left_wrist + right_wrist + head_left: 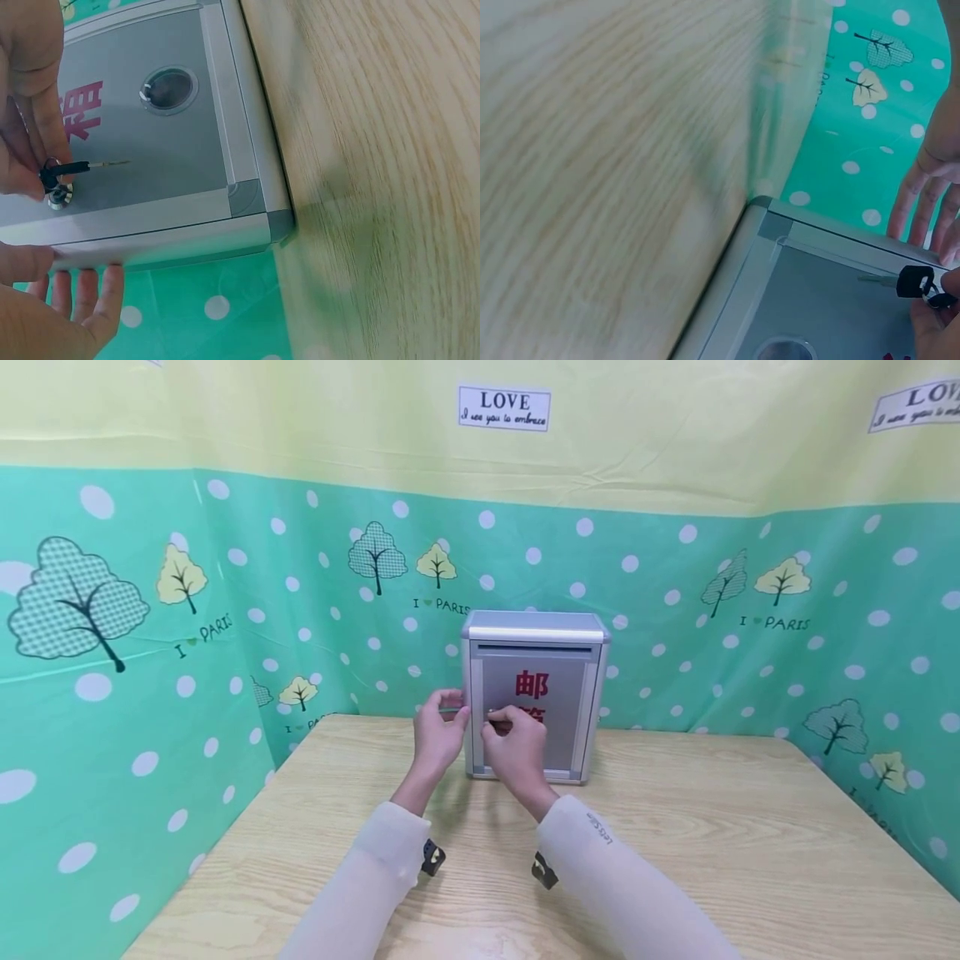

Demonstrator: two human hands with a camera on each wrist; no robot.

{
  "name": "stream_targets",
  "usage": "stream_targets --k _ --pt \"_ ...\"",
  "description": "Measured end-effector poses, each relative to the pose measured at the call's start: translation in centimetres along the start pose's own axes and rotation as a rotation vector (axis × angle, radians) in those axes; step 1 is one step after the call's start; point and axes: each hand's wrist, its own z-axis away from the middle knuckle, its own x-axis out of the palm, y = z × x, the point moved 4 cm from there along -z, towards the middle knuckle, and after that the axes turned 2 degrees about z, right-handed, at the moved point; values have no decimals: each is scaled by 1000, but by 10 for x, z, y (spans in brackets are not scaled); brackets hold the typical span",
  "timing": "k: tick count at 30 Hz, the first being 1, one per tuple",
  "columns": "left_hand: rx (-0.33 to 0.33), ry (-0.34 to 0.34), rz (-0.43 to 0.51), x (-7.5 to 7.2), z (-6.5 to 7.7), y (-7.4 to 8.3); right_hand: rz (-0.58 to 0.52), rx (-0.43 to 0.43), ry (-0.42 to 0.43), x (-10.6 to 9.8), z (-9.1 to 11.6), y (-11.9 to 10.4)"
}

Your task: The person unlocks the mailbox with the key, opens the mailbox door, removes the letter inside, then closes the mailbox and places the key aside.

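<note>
A grey metal mailbox (pixel 566 747) with red characters and a slot near its top stands upright on the table. My right hand (pixel 516 747) pinches a black-headed key (pixel 49 178) at the small round lock (pixel 60 197) on the mailbox's front. A second key (pixel 913 282) hangs from the same ring, its blade pointing away from the fingers. At the left side of the mailbox is my left hand (pixel 439 737), its fingers (pixel 86 292) extended against the side wall and its thumb at the front edge. The blade of the pinched key is hidden.
The mailbox stands on a light wood-grain table (pixel 697 835), near its back edge. Behind and beside it hangs a green and yellow printed curtain (pixel 645 602). A round window (pixel 169 90) sits low on the mailbox's front.
</note>
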Motion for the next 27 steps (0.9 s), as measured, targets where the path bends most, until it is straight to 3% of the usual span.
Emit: stream_targets --k 16,27 --pt "-4 6 2 -1 0 1 -101 181 40 1 -1 9" --pt "-3 9 2 -1 0 1 -106 180 18 0 0 8"
